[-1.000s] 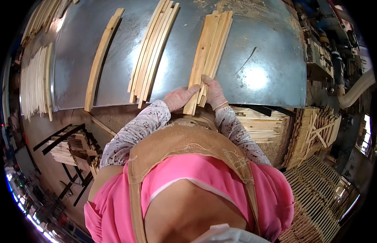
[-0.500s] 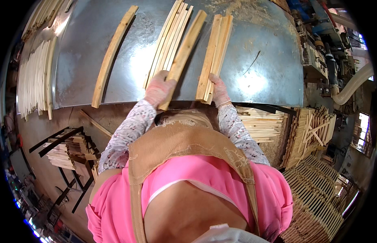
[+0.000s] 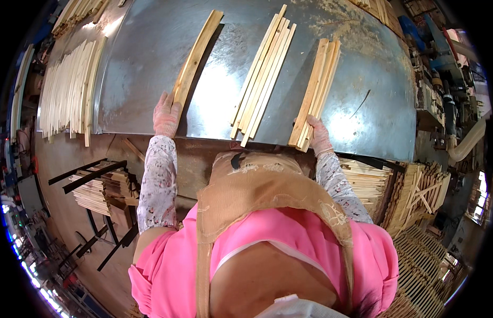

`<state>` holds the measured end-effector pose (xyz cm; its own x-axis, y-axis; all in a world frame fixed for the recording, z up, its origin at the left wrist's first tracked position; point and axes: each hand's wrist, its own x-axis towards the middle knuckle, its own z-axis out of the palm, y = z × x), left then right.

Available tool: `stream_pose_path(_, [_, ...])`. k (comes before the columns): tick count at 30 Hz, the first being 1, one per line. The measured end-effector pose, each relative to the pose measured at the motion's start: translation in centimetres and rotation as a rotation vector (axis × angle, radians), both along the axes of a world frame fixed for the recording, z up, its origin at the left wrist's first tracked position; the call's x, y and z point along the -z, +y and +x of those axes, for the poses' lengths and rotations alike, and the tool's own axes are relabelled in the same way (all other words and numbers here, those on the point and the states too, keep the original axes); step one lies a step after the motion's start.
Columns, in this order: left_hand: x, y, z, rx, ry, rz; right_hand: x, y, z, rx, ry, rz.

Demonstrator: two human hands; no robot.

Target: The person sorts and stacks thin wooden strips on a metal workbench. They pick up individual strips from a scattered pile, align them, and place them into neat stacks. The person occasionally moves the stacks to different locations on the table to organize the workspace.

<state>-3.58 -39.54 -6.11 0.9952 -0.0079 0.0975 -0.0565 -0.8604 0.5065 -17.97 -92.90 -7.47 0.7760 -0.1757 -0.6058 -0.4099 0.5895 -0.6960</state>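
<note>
Both my hands wear pale pink work gloves. My left hand (image 3: 166, 115) grips the near end of a long wooden strip (image 3: 200, 55) lying on the left of the metal tabletop; a thin edge beside it may be a second strip, but I cannot tell. At the right, my right hand (image 3: 319, 133) is closed round the near end of a small bundle of wooden strips (image 3: 321, 87). Between my hands lies another group of several pale wooden strips (image 3: 265, 74), side by side, touched by neither hand.
A dense row of pale strips (image 3: 72, 90) lies left of the metal tabletop (image 3: 135, 69). Sawdust (image 3: 336, 21) is scattered at its far right. Stacked wood on a black metal stand (image 3: 93, 185) is at lower left, and more stacked strips (image 3: 363, 180) sit below the table's right front edge.
My left hand has moved left, carrying its wooden strip from beside the middle group to the lone strip at the left. My right hand stays on its bundle. The view has shifted.
</note>
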Motion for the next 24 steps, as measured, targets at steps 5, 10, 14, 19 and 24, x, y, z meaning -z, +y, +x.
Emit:
stream_pose_path(5, [-4.3, -1.9, 1.6, -0.092, 0.388, -0.132, -0.4, -0.3, -0.2, 0.053, 0.054, 0.054])
stream_pose_path(10, [-4.5, -5.3, 1.2, -0.046, 0.422, 0.198, 2.5, -1.2, -0.4, 0.086, 0.063, -0.051])
stream_pose_path(14, [-3.5, -9.5, -1.0, -0.059, 0.313, 0.327, 0.7, -1.1, -0.6, 0.044, 0.067, -0.009])
stream_pose_path(19, [-4.0, -10.5, -0.7, -0.086, 0.436, 0.341, -0.3, -1.7, -0.9, 0.004, 0.026, 0.111])
stream_pose_path(24, [-5.4, -14.2, -0.6, -0.154, 0.622, 0.379, 0.2, -2.2, -1.3, 0.004, -0.029, 0.095])
